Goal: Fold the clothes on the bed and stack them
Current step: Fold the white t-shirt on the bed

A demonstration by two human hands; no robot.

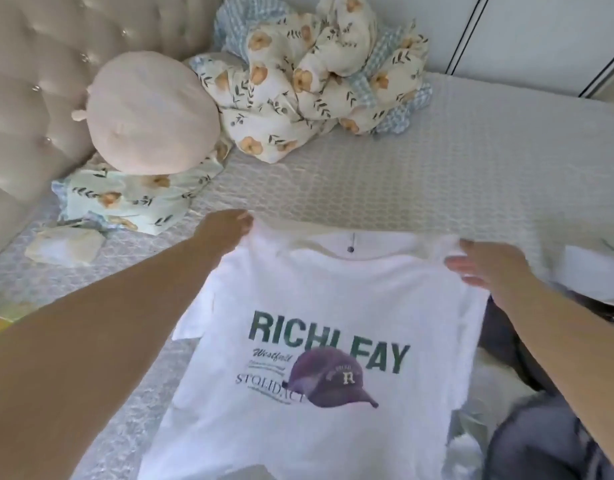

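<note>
You are spreading the white T-shirt (319, 323) print-up at the bed's (437, 181) six o'clock, left hand (225, 230) and right hand (485, 265) pinching its shoulders; next, lay it flat and fold the sleeves inward.

The bed (437, 161) carries a white T-shirt (316, 289) in front; a floral quilt (309, 81) heaped behind; a round cushion (149, 116) at left.

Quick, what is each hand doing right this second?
Left hand: grips the left shoulder of the white T-shirt.
Right hand: holds the T-shirt's right shoulder, fingers curled on the fabric.
</note>
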